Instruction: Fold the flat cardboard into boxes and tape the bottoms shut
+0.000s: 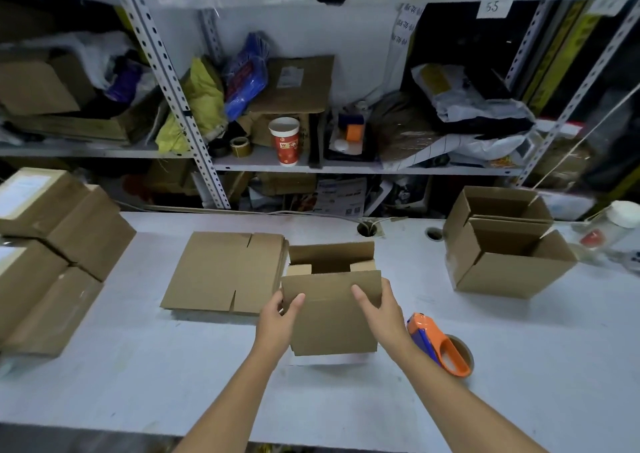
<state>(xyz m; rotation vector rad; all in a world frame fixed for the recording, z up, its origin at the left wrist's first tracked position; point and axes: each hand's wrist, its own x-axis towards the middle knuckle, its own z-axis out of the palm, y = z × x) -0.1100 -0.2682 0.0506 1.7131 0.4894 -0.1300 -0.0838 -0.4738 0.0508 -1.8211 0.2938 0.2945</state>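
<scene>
Box, small, brown corrugated cardboard (332, 317): held at the middle of the white matte counter (138, 383), open end up. The two short side flaps are folded inward, while the far and near long flaps stand up. Whether its base touches the counter cannot be told.

Left hand (277, 321): grasps the box's left edge, thumb on the near face, fingers wrapped round the side.

Right hand (381, 310): grasps the right edge likewise.

Stack of flat, slotted cardboard blanks (221, 272): lies just left of the box.

Tape dispenser, orange and blue plastic, with a brown roll (440, 343): lies near the right wrist.

Two erected open-topped cardboard boxes (509, 255): stand at the right, one behind the other.

Sealed cartons (52, 244): piled at the left.

Red-and-white paper cup (284, 141): stands on the perforated grey metal shelf (263, 165).
</scene>
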